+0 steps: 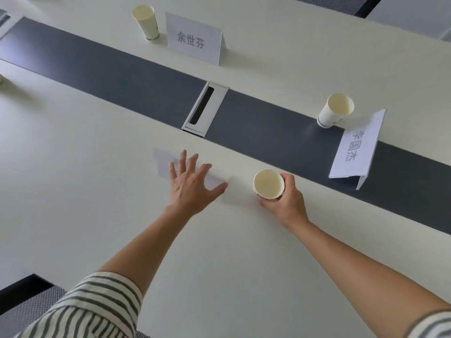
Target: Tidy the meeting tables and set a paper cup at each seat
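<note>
Striped sleeve (97,308) nearest, both arms reaching out over the table (73,142). Right hand (288,203) is wrapped round the paper cup (268,184) on the near side, just right of a low name card (162,164). Left hand (191,184) is spread flat over that card. The cup's empty, so probably super light and crushable; I'd hold the wall gently. Cable hatch (205,108), far cup (146,21) and right cup (335,111) sit well apart, nothing blocking.
</note>
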Available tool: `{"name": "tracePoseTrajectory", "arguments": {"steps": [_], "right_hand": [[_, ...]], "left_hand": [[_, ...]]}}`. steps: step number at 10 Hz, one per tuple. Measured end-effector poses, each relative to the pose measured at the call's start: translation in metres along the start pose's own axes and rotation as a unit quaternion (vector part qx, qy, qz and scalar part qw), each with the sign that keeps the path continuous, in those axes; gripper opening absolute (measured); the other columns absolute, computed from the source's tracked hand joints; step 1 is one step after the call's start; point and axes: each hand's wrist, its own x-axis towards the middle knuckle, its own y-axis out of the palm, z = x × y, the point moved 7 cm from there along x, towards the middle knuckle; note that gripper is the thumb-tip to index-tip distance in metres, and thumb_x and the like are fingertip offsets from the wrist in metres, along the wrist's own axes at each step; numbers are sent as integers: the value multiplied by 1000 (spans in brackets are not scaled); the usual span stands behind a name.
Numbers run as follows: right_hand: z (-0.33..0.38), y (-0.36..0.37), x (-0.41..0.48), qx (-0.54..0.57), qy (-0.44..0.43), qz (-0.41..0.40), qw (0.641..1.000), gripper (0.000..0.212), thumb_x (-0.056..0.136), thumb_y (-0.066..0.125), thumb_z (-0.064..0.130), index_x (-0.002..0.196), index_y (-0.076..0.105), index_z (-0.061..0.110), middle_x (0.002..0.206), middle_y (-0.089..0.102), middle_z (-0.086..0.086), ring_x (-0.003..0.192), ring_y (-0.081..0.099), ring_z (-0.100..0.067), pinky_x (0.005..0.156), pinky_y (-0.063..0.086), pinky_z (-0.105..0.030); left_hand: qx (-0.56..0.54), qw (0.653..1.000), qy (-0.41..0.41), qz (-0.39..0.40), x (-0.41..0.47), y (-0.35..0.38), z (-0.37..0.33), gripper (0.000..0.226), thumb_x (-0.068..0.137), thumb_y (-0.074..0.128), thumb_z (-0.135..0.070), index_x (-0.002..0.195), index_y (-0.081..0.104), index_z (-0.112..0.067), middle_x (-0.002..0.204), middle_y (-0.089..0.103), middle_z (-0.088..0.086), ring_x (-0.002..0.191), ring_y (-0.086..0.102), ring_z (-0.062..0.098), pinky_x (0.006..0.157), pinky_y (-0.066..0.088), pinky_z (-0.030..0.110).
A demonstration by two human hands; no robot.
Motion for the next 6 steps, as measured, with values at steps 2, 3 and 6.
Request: {"name": "tracePoseTrajectory", "arguments": {"steps": [2, 3, 6], "right_hand": [[-13, 8, 0, -26, 10, 11, 1000, 70, 66, 84, 27, 121, 43, 16, 108, 66, -1, 96, 63, -28, 74, 49, -32], [-16, 7, -1, -34, 12, 37, 999, 75, 68, 82, 27, 130, 39, 18, 115, 64, -1, 102, 60, -27, 77, 44, -29], [-42, -49, -54, -25, 46, 40, 998, 39, 82, 71, 26, 117, 60, 15, 109, 68, -1, 92, 64, -16, 83, 51, -30]], "left_hand": [[9, 1000, 0, -1, 0, 2, 0, 73, 76, 47, -75, 130, 54, -26, 155, 30, 10, 149, 5, 32, 117, 10, 59], [13, 1000, -6, 18, 1, -2, -1, 76, 76, 47, -76, 134, 50, -26, 159, 22, 10, 150, 1, 30, 118, 10, 58], [-41, 999, -10, -4, -34, -40, -34, 45, 88, 58, -43, 126, 58, -18, 128, 60, 6, 119, 52, 27, 98, 42, 42]]}}
